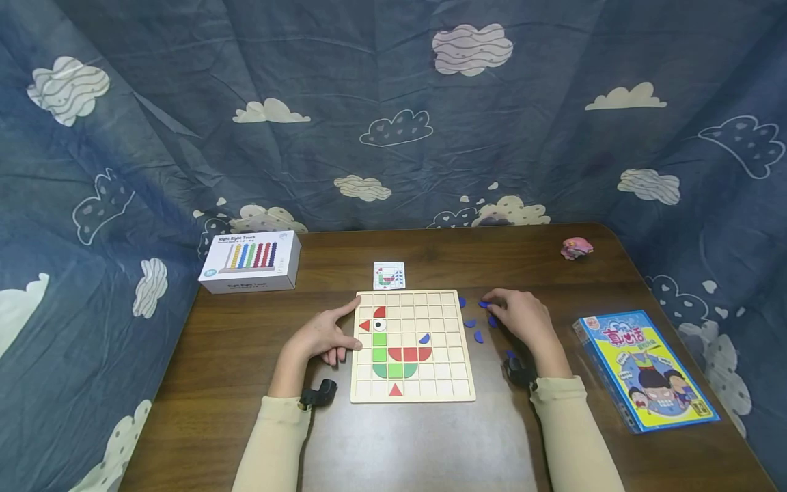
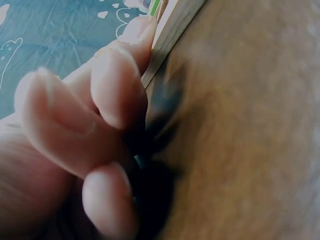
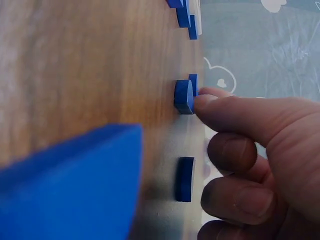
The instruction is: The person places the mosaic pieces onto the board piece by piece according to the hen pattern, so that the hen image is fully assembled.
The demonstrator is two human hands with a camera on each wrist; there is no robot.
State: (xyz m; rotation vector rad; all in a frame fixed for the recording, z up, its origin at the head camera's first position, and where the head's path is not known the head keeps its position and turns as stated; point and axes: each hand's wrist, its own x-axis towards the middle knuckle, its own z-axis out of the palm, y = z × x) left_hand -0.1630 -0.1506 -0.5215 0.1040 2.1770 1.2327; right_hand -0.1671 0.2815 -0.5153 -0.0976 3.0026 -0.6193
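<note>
My left hand (image 1: 326, 335) lies beside the wooden grid board (image 1: 455, 383). Two spread digits touch its left edge, while the other fingers (image 2: 112, 200) curl over the table. On the board, red, green and white pieces form a bird-like figure, and a blue half-circle (image 1: 425, 338) sits inside the grid. Right of the board, my right hand (image 1: 522, 314) pinches a blue half-circle piece (image 1: 484, 304) between thumb and fingertip. Several more blue pieces (image 1: 479, 336) lie around it, one close to the pinched one (image 3: 183, 97) in the right wrist view.
A small picture card (image 1: 389, 276) lies just beyond the board. At the far left stands a white box (image 1: 249, 263). A blue and yellow box (image 1: 648, 372) lies right of my right arm, with a pink toy (image 1: 576, 248) at the back right. A cloud-patterned curtain (image 1: 295, 164) hangs behind.
</note>
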